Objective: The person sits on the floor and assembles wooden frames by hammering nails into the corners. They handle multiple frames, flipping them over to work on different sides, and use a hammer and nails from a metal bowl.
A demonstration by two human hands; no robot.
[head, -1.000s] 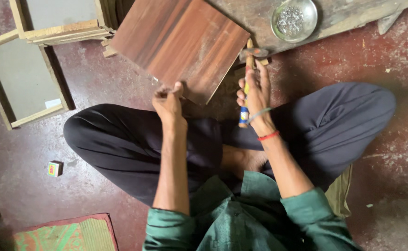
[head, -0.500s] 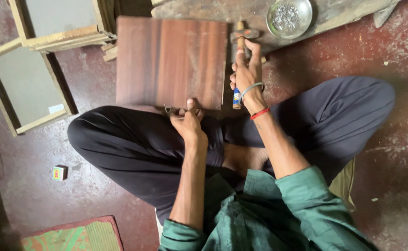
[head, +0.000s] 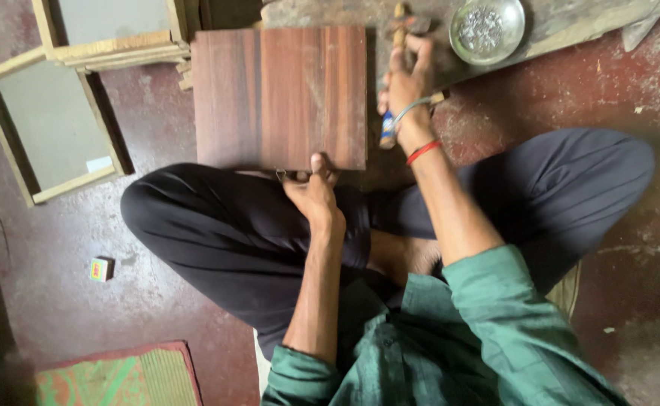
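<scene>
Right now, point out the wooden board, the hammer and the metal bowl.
wooden board (head: 281,94), head view, middle of its top face.
hammer (head: 388,131), head view, lower handle.
metal bowl (head: 461,46), head view, left rim.

Reddish-brown streaked wooden board (head: 280,96), green sleeves (head: 510,323), black trousers (head: 217,233), perhaps silvery bowl (head: 488,30).

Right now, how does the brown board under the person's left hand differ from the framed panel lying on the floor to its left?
The brown board has a dark reddish wood-grain face with no border; the framed panel has a flat grey face inside a pale wooden frame. The brown board sits square to the view, with the left hand gripping its near edge; the framed panel lies tilted and untouched. Both are flat and rectangular.
</scene>
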